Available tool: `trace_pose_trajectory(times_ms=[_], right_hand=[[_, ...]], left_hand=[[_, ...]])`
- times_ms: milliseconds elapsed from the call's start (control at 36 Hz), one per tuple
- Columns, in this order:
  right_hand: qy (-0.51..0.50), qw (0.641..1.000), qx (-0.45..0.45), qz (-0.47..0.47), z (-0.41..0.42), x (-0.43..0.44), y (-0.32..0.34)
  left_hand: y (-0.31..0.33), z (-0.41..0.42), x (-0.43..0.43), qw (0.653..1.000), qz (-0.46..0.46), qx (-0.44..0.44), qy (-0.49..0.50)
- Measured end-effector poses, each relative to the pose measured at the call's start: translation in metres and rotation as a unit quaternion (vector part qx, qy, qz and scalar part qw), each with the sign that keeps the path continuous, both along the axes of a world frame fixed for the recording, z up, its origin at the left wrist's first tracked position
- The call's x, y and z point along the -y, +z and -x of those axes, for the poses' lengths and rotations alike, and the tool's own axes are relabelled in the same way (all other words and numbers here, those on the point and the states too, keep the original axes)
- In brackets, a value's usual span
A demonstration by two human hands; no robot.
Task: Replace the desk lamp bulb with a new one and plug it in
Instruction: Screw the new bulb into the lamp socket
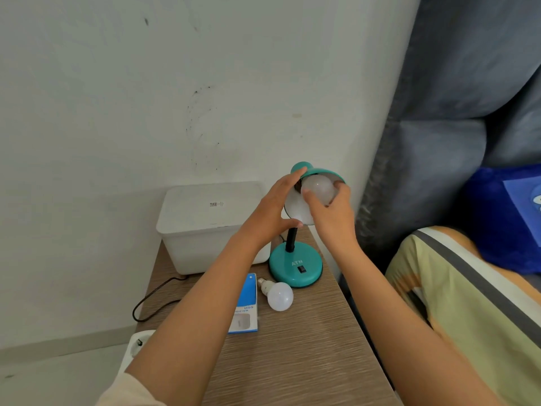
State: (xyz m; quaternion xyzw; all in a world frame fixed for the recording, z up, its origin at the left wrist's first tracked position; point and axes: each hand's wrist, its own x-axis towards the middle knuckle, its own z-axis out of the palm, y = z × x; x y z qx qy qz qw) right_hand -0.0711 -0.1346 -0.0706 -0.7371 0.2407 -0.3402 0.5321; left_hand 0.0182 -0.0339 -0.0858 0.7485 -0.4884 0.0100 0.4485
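A teal desk lamp with a round base (295, 268) and a black neck stands on the wooden table (292, 347). My left hand (273, 210) grips the rim of the lamp shade (320, 171), which is tilted up toward me. My right hand (332, 212) holds a white bulb (319, 186) inside the shade, fingers wrapped around the globe. Its screw end is hidden in the shade. A second white bulb (276, 293) lies on its side on the table in front of the base, next to a blue and white bulb box (244, 306).
A white lidded plastic box (205, 224) stands against the wall behind the lamp. A black cord (155, 297) loops off the table's left edge. A white power socket (137, 344) lies on the floor at the left. A bed with a striped pillow (468, 303) lies to the right.
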Motion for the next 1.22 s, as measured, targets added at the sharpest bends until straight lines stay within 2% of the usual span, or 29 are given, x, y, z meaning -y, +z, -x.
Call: trace_pose_trajectory(times_ms=[56, 139, 278, 361, 472, 556, 583, 639, 694, 778, 806, 889, 1000, 1111, 1222], right_hand=[[0.007, 1.0, -0.005, -0.013, -0.002, 0.002, -0.001], [0.019, 0.992, 0.001, -0.127, -0.006, 0.007, 0.0], [0.013, 0.997, 0.01, -0.072, -0.006, 0.007, -0.004], [0.035, 0.987, 0.0, -0.156, -0.007, 0.009, -0.002], [0.02, 0.997, -0.001, -0.072, -0.008, 0.007, -0.002], [0.058, 0.985, -0.022, -0.163, -0.009, 0.008, -0.001], [0.052, 0.985, -0.018, -0.165, -0.009, 0.009, -0.001], [0.025, 0.995, -0.013, -0.098, -0.008, 0.008, -0.001], [0.024, 0.997, -0.014, -0.076, -0.008, 0.008, -0.002], [0.057, 0.986, -0.021, -0.158, -0.009, 0.011, -0.001], [0.053, 0.984, -0.007, -0.168, -0.009, 0.01, 0.0], [0.038, 0.993, -0.009, -0.108, -0.009, 0.011, -0.001], [0.071, 0.979, -0.022, -0.188, -0.009, 0.011, -0.002], [0.026, 0.995, -0.005, -0.098, -0.006, 0.01, -0.001], [0.08, 0.978, 0.003, -0.192, -0.007, 0.011, 0.001]], left_hand=[[0.0, 0.0, 0.0, 1.0, 0.001, 0.003, -0.001], [0.0, -0.001, 0.0, 1.0, 0.003, 0.012, -0.001], [-0.002, -0.003, 0.002, 1.0, 0.007, 0.015, -0.001], [-0.001, -0.003, 0.001, 1.0, 0.009, 0.016, -0.003], [-0.003, -0.003, 0.002, 1.0, 0.015, 0.021, -0.003], [-0.004, -0.004, 0.001, 1.0, 0.015, 0.021, -0.001], [-0.004, -0.004, 0.001, 1.0, 0.014, 0.02, -0.002], [-0.004, -0.004, 0.0, 1.0, 0.011, 0.019, -0.002], [-0.003, -0.004, 0.0, 1.0, 0.013, 0.019, -0.002], [-0.003, -0.004, 0.0, 1.0, 0.018, 0.015, -0.004], [-0.003, -0.004, 0.0, 1.0, 0.017, 0.015, -0.004], [-0.004, -0.004, 0.0, 1.0, 0.015, 0.014, -0.002], [-0.004, -0.004, 0.0, 1.0, 0.015, 0.014, -0.003], [-0.004, -0.003, 0.0, 1.0, 0.014, 0.022, 0.002], [-0.005, -0.003, 0.0, 1.0, 0.017, 0.014, 0.0]])
